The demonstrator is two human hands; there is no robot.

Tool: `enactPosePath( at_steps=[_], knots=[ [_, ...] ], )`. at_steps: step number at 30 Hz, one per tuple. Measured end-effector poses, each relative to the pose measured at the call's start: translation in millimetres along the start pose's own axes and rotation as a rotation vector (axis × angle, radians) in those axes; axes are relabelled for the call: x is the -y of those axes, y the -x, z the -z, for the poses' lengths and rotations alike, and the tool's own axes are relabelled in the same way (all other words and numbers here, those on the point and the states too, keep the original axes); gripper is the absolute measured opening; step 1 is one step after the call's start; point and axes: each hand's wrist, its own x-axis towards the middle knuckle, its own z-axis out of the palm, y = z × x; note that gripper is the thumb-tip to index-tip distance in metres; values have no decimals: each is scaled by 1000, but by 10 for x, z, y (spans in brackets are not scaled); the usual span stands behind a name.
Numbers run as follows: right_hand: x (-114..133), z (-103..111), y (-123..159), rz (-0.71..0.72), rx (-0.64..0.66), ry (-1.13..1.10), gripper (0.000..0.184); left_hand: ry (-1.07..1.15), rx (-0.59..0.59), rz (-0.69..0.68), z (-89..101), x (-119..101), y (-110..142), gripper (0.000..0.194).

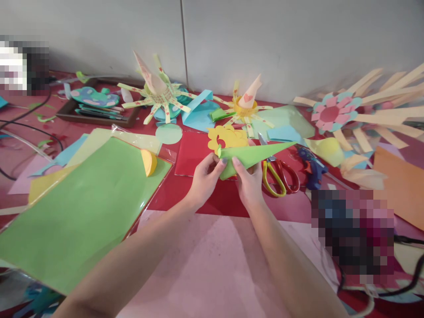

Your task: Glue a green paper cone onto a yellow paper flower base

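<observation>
Between my two hands is a light green paper cone (255, 153), its point toward the right. My left hand (208, 176) pinches the wide end, thumb on top. My right hand (248, 176) grips the lower side, its thumb pressed on the paper and its other fingers partly hidden behind. Just behind the cone lies a yellow scalloped paper piece (228, 134), partly covered by it. To the right of my right hand, scissors (274, 176) with yellow and red handles lie on the table, blades pointing away.
Green paper sheets (86, 207) in clear plastic lie left, with a folded yellow piece (149, 162) on top. Paper crafts with cones (155, 88) stand along the wall. A blue glue gun (311, 167) is at right. Pink paper (198, 265) covers the near table.
</observation>
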Motion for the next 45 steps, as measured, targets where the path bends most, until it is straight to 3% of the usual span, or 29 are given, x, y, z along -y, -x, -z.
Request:
enactPosePath(
  at_steps=[39, 45],
  knots=[
    [12, -15, 5, 9, 55, 36, 72, 90, -39, 31, 19, 23, 3, 42],
    [-4, 14, -6, 44, 121, 56, 74, 87, -61, 40, 19, 16, -17, 46]
  ],
)
